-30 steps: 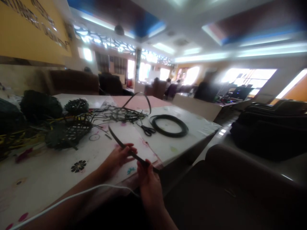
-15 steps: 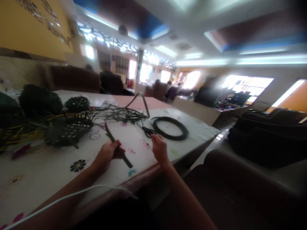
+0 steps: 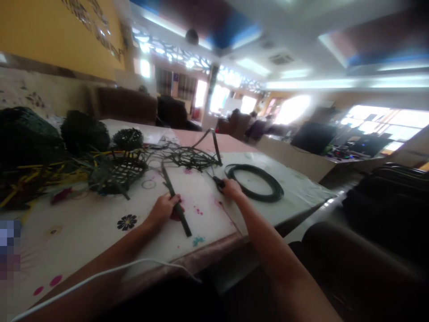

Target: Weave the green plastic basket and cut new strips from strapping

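My left hand (image 3: 165, 208) is closed around a few flat dark green strips (image 3: 183, 222), held at a slant above the tabletop. Near the coil, my right hand (image 3: 232, 189) has its fingers on the black handles of a pair of scissors (image 3: 219, 181), whose blades point away from me. Just right of that hand lies a coil of dark green strip (image 3: 268, 197). Beyond both hands is a loose tangle of thin green strips (image 3: 191, 157), with one bent strip standing up from it.
The table (image 3: 147, 243) has a white flowered cover. At left are a partly woven basket (image 3: 117, 176), a small woven ball (image 3: 128, 138), dark bundles (image 3: 83, 132) and yellow strips (image 3: 77, 170). A white cable (image 3: 127, 264) crosses before me. A dark chair (image 3: 351, 259) stands at right.
My right hand has reached forward onto the scissors' handles. My left hand still holds the green strips. The whole view has shifted, with things appearing farther right.
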A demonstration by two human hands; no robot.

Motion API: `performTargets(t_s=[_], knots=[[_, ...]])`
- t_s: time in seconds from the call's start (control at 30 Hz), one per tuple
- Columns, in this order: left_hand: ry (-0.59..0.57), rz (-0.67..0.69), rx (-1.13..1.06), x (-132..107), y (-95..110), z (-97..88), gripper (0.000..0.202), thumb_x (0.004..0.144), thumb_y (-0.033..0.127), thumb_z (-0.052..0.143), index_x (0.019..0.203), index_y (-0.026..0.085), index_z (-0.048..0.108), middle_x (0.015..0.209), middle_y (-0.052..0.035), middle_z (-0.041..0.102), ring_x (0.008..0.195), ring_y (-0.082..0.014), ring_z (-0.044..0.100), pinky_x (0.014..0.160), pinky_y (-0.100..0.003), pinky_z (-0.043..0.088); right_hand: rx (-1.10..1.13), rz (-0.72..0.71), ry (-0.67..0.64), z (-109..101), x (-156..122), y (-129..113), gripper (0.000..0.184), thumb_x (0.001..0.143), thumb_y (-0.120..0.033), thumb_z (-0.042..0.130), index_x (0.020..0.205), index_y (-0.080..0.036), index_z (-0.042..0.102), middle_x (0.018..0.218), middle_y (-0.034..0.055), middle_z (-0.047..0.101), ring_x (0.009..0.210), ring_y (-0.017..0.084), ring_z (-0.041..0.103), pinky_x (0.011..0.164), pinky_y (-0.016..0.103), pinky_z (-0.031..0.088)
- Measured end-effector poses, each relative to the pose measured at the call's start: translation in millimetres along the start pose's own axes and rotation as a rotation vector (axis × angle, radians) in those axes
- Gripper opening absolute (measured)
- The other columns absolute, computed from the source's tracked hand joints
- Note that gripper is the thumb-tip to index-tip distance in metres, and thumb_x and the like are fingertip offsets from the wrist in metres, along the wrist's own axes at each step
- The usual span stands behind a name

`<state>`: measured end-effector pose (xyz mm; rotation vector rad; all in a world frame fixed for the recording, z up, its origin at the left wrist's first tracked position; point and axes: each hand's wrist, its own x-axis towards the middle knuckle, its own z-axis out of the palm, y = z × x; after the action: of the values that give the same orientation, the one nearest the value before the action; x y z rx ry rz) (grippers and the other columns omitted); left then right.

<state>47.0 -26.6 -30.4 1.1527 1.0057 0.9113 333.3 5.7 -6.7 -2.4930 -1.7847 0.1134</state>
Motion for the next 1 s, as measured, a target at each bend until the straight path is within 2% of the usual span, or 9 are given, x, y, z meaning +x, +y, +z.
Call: performTargets(t_s=[0.17,0.3,0.43,0.53,0.6,0.7,0.8,0.9,1.0], knots=[[0.047,0.030,0.016,1,3,-3.4,0.027,0.080,0.040,0.065,0.076,0.015,0.055,0.059,-0.0032,0.063,0.043,-0.0177,0.061,0.040,-0.028,0.050,0.166,-0.013,-0.130,-15,-5,-1,0.049,0.077,-0.020,0.071,0.125,-0.015,0.059,0.100,0.0136,0.070,0.088,0.022,0.067,0.070,0.027,0.047],[0.053,0.033,-0.005,1,6,-4.8,0.025,0.081,0.038,0.063,0.075,0.015,0.055,0.057,-0.0027,0.061,0.044,-0.0173,0.060,0.039,-0.026,0.049,0.351,0.006,-0.324,-33,-29,9,0.063,0.077,-0.017,0.065,0.137,-0.020,0.049,0.065,0.0018,0.067,0.051,0.015,0.063,0.046,0.021,0.037],[0.050,0.041,-0.031,-1,8,-4.7,0.023,0.083,0.035,0.061,0.074,0.015,0.055,0.057,-0.0032,0.061,0.043,-0.0169,0.060,0.039,-0.026,0.049,0.476,0.016,-0.457,-46,-68,26,0.040,0.073,-0.030,0.072,0.109,-0.016,0.065,0.049,-0.0043,0.054,0.036,0.009,0.047,0.036,0.019,0.025],[0.045,0.038,-0.059,-2,10,-4.5,0.024,0.082,0.036,0.063,0.074,0.014,0.055,0.057,-0.0040,0.062,0.044,-0.0172,0.060,0.040,-0.026,0.050,0.761,0.034,-0.458,-45,-109,36,0.022,0.073,-0.033,0.070,0.083,-0.014,0.064,0.046,-0.0056,0.049,0.035,0.007,0.040,0.036,0.019,0.028],[0.046,0.031,-0.086,-4,13,-4.1,0.023,0.083,0.035,0.063,0.075,0.014,0.056,0.057,-0.0043,0.062,0.044,-0.0172,0.060,0.040,-0.026,0.050,1.042,-0.002,-0.387,-37,-146,36,0.023,0.072,-0.031,0.070,0.088,-0.017,0.060,0.052,-0.0052,0.054,0.040,0.009,0.047,0.040,0.020,0.036],[0.054,0.002,-0.141,-9,20,-2.2,0.019,0.086,0.028,0.058,0.075,0.014,0.056,0.056,-0.0038,0.061,0.044,-0.0160,0.060,0.039,-0.024,0.048,1.348,-0.125,-0.394,-14,-209,27,0.037,0.071,-0.033,0.076,0.101,-0.017,0.060,0.073,0.0033,0.068,0.060,0.015,0.062,0.053,0.023,0.045],[0.054,-0.028,-0.182,-16,27,1.3,0.018,0.089,0.023,0.054,0.074,0.013,0.055,0.056,-0.0033,0.060,0.044,-0.0150,0.059,0.039,-0.023,0.048,1.606,-0.134,-0.388,18,-264,7,0.067,0.068,-0.040,0.080,0.126,-0.019,0.053,0.087,0.0069,0.070,0.075,0.020,0.067,0.070,0.030,0.049],[0.045,-0.034,-0.187,-22,31,4.5,0.018,0.090,0.021,0.053,0.073,0.013,0.054,0.056,-0.0026,0.059,0.044,-0.0143,0.059,0.039,-0.023,0.048,1.646,-0.054,-0.411,48,-291,-13,0.069,0.072,-0.049,0.079,0.128,-0.020,0.053,0.078,0.0015,0.064,0.065,0.013,0.060,0.065,0.025,0.047],[0.033,-0.033,-0.146,-25,31,6.5,0.019,0.091,0.022,0.051,0.074,0.013,0.054,0.056,-0.0026,0.059,0.043,-0.0137,0.057,0.039,-0.022,0.048,1.646,-0.087,-0.499,64,-296,-26,0.077,0.063,-0.065,0.080,0.119,-0.017,0.058,0.068,-0.0027,0.055,0.055,0.008,0.048,0.052,0.019,0.040]])
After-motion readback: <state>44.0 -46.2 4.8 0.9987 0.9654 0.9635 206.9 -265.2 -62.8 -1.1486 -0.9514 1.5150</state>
